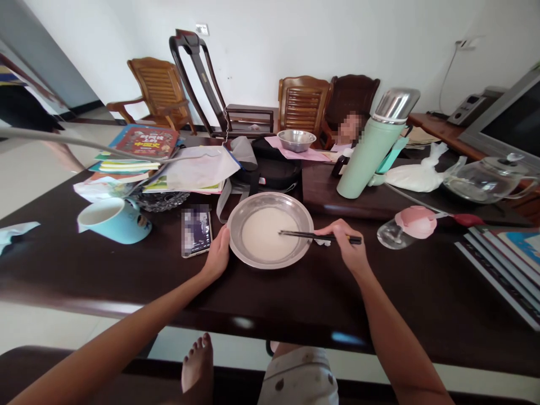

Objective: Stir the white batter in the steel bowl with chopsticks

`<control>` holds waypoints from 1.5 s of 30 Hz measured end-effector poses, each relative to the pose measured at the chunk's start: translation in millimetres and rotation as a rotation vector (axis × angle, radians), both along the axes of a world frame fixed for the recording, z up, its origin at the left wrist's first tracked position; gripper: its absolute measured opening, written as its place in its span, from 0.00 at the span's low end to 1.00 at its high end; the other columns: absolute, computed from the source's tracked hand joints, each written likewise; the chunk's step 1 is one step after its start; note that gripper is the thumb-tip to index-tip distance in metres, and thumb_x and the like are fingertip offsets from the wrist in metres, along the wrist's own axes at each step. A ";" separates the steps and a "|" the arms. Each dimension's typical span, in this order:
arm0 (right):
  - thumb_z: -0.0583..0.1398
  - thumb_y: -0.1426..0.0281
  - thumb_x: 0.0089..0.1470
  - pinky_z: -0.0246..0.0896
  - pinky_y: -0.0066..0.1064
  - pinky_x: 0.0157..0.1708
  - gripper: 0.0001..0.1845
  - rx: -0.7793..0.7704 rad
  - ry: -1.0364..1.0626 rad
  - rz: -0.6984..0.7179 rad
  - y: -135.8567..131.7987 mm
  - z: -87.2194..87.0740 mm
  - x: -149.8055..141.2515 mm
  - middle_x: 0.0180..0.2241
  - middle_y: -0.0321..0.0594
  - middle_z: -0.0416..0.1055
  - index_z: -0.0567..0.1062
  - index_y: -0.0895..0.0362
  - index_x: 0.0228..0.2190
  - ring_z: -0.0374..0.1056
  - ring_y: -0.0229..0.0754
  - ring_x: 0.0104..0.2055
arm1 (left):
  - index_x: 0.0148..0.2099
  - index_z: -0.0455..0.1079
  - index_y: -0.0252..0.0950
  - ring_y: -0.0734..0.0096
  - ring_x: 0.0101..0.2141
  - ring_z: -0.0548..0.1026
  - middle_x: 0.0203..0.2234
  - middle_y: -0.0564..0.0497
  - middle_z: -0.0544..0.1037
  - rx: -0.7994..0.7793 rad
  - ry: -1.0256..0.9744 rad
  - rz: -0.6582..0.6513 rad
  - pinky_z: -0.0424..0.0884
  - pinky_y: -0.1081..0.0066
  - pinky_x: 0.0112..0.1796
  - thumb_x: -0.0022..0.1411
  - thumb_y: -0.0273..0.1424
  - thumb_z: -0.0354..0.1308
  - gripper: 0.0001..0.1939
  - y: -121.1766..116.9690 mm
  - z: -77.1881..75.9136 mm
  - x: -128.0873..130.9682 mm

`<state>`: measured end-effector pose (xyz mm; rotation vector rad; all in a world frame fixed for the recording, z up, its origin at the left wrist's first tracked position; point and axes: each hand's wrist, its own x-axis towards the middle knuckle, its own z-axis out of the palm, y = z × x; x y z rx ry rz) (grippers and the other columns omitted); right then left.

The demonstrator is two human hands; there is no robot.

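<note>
A wide steel bowl stands on the dark table in front of me, with a milky white liquid in it. My left hand grips the bowl's left rim. In my right hand is a pair of black chopsticks, held nearly level across the bowl's right rim, tips at the liquid near its middle. Just left of my left hand lies a phone with its screen lit.
A light blue mug, a glass dish and stacked books are on the left. Behind the bowl are a black bag and a smaller steel bowl. Rightward stand a green thermos, a pink-lidded cup and a glass teapot.
</note>
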<state>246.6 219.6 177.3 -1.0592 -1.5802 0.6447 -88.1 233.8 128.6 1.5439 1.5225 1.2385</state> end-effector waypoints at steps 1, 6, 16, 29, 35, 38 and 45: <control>0.54 0.51 0.70 0.67 0.44 0.42 0.27 -0.011 0.015 0.016 0.0 0.2 0.8 0.32 0.41 0.84 0.86 0.48 0.31 0.74 0.48 0.37 | 0.62 0.71 0.32 0.48 0.65 0.70 0.62 0.36 0.75 0.000 0.000 0.001 0.60 0.51 0.68 0.70 0.63 0.41 0.43 0.0 0.1 0.0; 0.59 0.51 0.67 0.69 0.47 0.48 0.19 0.011 -0.149 0.240 -0.6 -0.1 -6.2 0.40 0.40 0.87 0.86 0.47 0.37 0.75 0.50 0.43 | 0.62 0.71 0.32 0.50 0.64 0.71 0.62 0.37 0.76 0.006 0.021 0.017 0.62 0.52 0.67 0.70 0.62 0.40 0.42 0.3 -0.8 -0.2; 0.58 0.52 0.68 0.69 0.47 0.48 0.20 0.009 -0.117 0.235 -0.7 -1.9 -5.2 0.40 0.41 0.87 0.86 0.48 0.37 0.77 0.50 0.43 | 0.62 0.71 0.33 0.50 0.65 0.70 0.62 0.37 0.76 0.001 -0.009 0.008 0.60 0.52 0.69 0.69 0.63 0.41 0.43 0.0 -1.4 -0.2; 0.59 0.50 0.67 0.65 0.46 0.49 0.21 0.025 -0.113 0.108 2.2 -4.4 -3.1 0.41 0.40 0.87 0.87 0.48 0.37 0.76 0.50 0.43 | 0.61 0.72 0.34 0.50 0.65 0.70 0.62 0.38 0.77 0.004 -0.008 0.007 0.60 0.52 0.68 0.69 0.63 0.41 0.41 0.5 -3.3 -1.6; 0.54 0.51 0.70 0.65 0.44 0.46 0.26 -0.033 -0.075 0.158 1.3 -3.7 -1.4 0.37 0.40 0.86 0.87 0.48 0.36 0.76 0.48 0.41 | 0.62 0.71 0.32 0.49 0.65 0.70 0.63 0.36 0.75 -0.009 -0.023 0.006 0.59 0.52 0.69 0.68 0.64 0.42 0.44 0.7 -4.0 -1.9; 0.59 0.50 0.67 0.65 0.46 0.50 0.21 0.011 -0.117 0.174 1.7 -3.5 -3.6 0.41 0.40 0.87 0.87 0.47 0.38 0.76 0.50 0.44 | 0.61 0.71 0.32 0.48 0.65 0.70 0.63 0.36 0.75 -0.001 -0.035 0.009 0.59 0.51 0.69 0.68 0.65 0.42 0.44 1.2 -4.9 -1.9; 0.54 0.51 0.70 0.66 0.44 0.44 0.26 -0.005 -0.084 0.140 1.1 -2.4 -1.4 0.35 0.40 0.86 0.87 0.48 0.34 0.76 0.48 0.38 | 0.61 0.72 0.33 0.49 0.64 0.71 0.62 0.37 0.76 0.014 -0.011 0.000 0.61 0.52 0.68 0.70 0.62 0.41 0.42 1.7 -5.1 -2.5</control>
